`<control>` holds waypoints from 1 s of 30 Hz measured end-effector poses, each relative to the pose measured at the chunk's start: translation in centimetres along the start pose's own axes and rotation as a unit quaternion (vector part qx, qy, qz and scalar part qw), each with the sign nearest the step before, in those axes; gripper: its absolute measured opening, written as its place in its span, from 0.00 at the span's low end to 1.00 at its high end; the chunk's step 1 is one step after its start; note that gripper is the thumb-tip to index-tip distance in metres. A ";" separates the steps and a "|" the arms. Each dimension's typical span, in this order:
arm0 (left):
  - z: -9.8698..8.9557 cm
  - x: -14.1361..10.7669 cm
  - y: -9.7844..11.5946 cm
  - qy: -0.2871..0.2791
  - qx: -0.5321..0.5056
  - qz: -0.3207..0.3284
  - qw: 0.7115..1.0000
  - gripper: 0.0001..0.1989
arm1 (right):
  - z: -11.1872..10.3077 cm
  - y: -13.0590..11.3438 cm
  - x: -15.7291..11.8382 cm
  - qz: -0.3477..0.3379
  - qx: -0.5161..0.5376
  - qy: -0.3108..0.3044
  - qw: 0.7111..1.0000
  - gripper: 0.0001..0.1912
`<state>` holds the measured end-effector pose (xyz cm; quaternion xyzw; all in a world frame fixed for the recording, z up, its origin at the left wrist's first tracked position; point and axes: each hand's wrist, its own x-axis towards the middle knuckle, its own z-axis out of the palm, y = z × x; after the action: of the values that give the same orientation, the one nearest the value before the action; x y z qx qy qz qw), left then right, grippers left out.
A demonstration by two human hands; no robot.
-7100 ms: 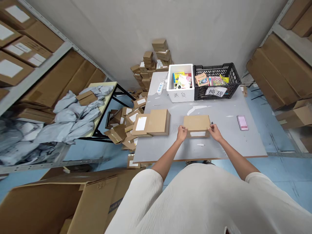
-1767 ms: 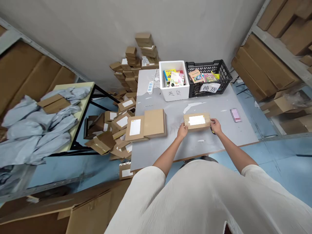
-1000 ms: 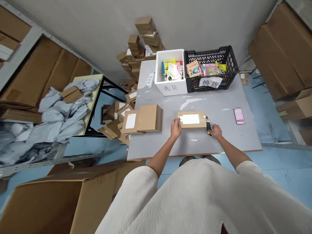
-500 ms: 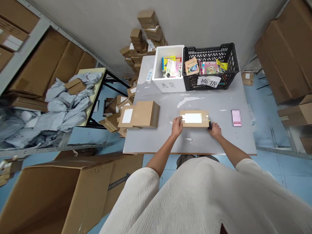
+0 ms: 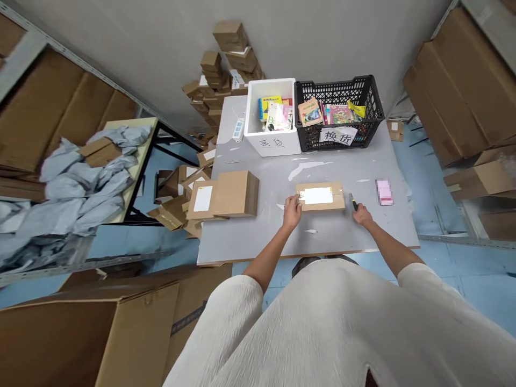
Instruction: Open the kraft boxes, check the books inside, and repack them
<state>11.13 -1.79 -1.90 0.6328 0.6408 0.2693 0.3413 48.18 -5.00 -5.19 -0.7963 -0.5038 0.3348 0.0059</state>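
A small taped cardboard box (image 5: 338,200) with a white label lies flat on the grey table (image 5: 258,236) in front of me. My left hand (image 5: 292,213) grips its left end, fingers curled at the edge. To the right of the box, my right hand (image 5: 363,215) is closed round a black and yellow utility knife (image 5: 354,203). The knife points up and away from me, its tip apart from the box.
Two more cardboard boxes (image 5: 237,193) sit on the table's left side. At the back stand a white bin (image 5: 274,144) and a black crate (image 5: 379,115) holding books. A pink, blurred item (image 5: 384,192) lies at right. An open carton (image 5: 141,322) stands on the floor at left.
My right hand has drawn the knife away from the box's right end, a little to the right. My left hand stays at the left end. The view has shifted slightly.
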 end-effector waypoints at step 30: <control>-1.6 -2.0 1.9 -0.049 0.076 0.207 0.974 0.19 | -9.7 -19.0 -5.6 -0.394 -0.201 -0.006 0.897 0.19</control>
<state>11.02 -3.55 0.76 0.7883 0.4966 0.2536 0.2602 36.76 3.02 11.83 -0.5150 -0.8327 0.2016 -0.0255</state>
